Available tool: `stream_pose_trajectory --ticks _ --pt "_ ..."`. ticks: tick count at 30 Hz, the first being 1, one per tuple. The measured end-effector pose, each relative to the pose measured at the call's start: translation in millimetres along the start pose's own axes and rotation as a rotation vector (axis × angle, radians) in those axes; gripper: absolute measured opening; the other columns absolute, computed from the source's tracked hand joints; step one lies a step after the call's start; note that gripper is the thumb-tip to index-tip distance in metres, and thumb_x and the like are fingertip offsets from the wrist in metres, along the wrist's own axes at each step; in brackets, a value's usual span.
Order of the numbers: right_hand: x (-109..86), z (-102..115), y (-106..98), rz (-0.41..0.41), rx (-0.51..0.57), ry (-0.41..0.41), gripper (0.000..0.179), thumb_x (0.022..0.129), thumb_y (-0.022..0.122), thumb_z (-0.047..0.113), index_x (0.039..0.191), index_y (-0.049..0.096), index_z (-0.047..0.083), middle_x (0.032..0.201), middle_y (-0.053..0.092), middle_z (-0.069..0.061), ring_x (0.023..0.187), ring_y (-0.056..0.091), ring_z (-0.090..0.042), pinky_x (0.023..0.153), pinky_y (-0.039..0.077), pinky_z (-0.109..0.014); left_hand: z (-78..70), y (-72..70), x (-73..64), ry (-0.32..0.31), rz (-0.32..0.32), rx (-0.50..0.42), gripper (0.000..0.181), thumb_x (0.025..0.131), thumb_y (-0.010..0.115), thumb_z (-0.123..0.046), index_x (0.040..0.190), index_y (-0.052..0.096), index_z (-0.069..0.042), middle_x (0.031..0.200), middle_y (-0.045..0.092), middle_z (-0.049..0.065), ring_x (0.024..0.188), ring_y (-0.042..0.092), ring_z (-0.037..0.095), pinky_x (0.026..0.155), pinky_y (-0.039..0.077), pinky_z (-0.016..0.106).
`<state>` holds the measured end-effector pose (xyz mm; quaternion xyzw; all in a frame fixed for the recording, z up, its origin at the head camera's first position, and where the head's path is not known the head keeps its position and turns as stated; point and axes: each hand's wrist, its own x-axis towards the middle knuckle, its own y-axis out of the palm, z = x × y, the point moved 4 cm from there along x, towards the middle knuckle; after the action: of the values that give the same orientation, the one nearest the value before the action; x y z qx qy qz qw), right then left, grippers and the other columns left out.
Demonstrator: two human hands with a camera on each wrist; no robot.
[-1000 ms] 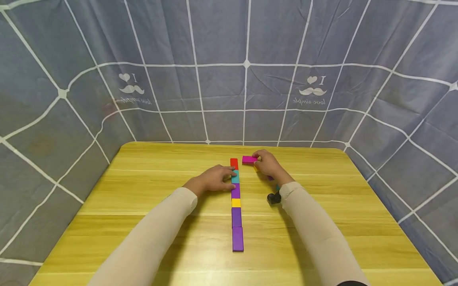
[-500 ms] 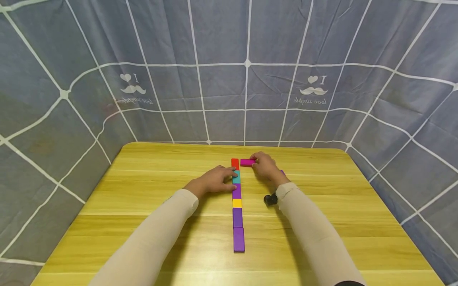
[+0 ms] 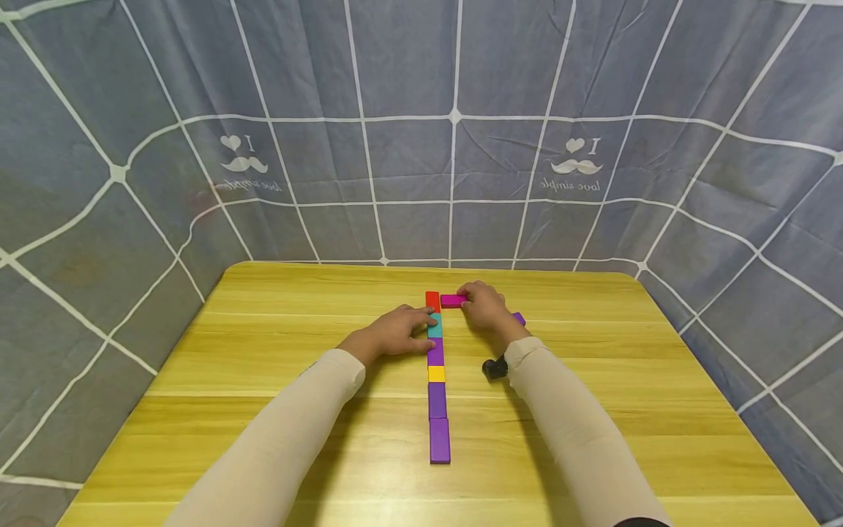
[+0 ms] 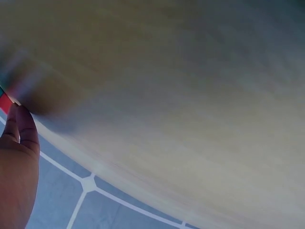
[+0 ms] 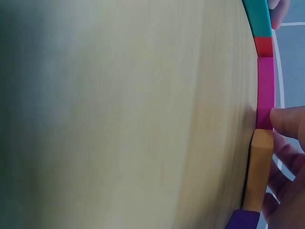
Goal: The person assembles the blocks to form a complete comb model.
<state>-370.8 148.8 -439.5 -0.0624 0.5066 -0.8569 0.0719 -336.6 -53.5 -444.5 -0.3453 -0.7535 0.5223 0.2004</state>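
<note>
A straight row of flat blocks runs down the table: red (image 3: 432,301) at the far end, teal (image 3: 435,331), purple (image 3: 436,355), yellow (image 3: 437,374), then two more purple ones. Fingers of my left hand (image 3: 397,331) lie relaxed on the row, fingertips at the teal block and thumb on the purple. My right hand (image 3: 486,307) pinches a magenta block (image 3: 451,301) between thumb and fingers. It lies crosswise, its left end close beside the red block. In the right wrist view an orange block (image 5: 260,167) sits at the magenta block's other end.
Another purple block (image 3: 519,318) shows partly behind my right wrist. A small black object (image 3: 494,369) is at the right sleeve. The wooden table (image 3: 263,307) ends at a grey curtain (image 3: 408,161) with white lines, which hangs around its back and sides.
My right hand has brought the magenta block left and slightly nearer to me, narrowing the gap to the red block. My left hand has stayed in place on the row.
</note>
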Motion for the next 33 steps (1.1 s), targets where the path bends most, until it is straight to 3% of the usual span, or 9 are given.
stream_pose_trajectory --ticks 10,19,24,28,33 --pt "-1.0 4 2 0.007 -0.034 0.024 0.029 0.097 0.059 0.014 0.125 0.064 0.009 0.119 0.059 -0.014 0.113 0.053 -0.036 0.093 0.035 -0.054 -0.4 0.4 -0.6 -0.004 -0.002 -0.007 0.056 0.095 0.062 -0.046 0.143 0.055 -0.018 0.158 0.035 0.003 0.139 0.038 0.032 0.114 0.032 0.042" --pt "-3.1 1 -6 -0.002 0.033 0.014 0.033 0.096 0.056 0.011 0.128 0.062 0.008 0.126 0.057 -0.015 0.118 0.052 -0.037 0.096 0.033 -0.058 0.1 0.6 -0.4 -0.007 -0.008 -0.012 0.056 0.095 0.063 -0.045 0.143 0.056 -0.018 0.158 0.036 0.004 0.139 0.038 0.031 0.113 0.033 0.042" --pt "-4.2 -9 -19 -0.020 0.067 -0.007 0.033 0.097 0.055 0.010 0.129 0.062 0.005 0.132 0.054 -0.019 0.122 0.049 -0.041 0.099 0.035 -0.063 -0.5 0.1 -0.4 -0.009 -0.009 -0.015 0.055 0.095 0.063 -0.045 0.142 0.056 -0.017 0.157 0.036 0.004 0.139 0.038 0.031 0.113 0.033 0.042" --pt "-8.9 -21 -27 -0.004 0.106 -0.047 0.033 0.097 0.055 0.006 0.129 0.061 -0.001 0.133 0.053 -0.023 0.122 0.049 -0.043 0.104 0.039 -0.056 -1.4 -0.1 -1.0 -0.012 -0.005 -0.022 0.055 0.095 0.063 -0.045 0.142 0.056 -0.017 0.158 0.036 0.004 0.139 0.037 0.031 0.114 0.032 0.043" --pt "-20.4 -38 -29 0.034 0.217 0.009 0.033 0.098 0.055 0.003 0.130 0.059 -0.003 0.134 0.050 -0.024 0.116 0.052 -0.040 0.101 0.045 -0.051 -2.6 -0.2 -1.9 -0.010 -0.003 -0.026 0.056 0.095 0.063 -0.044 0.143 0.055 -0.017 0.158 0.035 0.005 0.140 0.036 0.032 0.114 0.032 0.043"
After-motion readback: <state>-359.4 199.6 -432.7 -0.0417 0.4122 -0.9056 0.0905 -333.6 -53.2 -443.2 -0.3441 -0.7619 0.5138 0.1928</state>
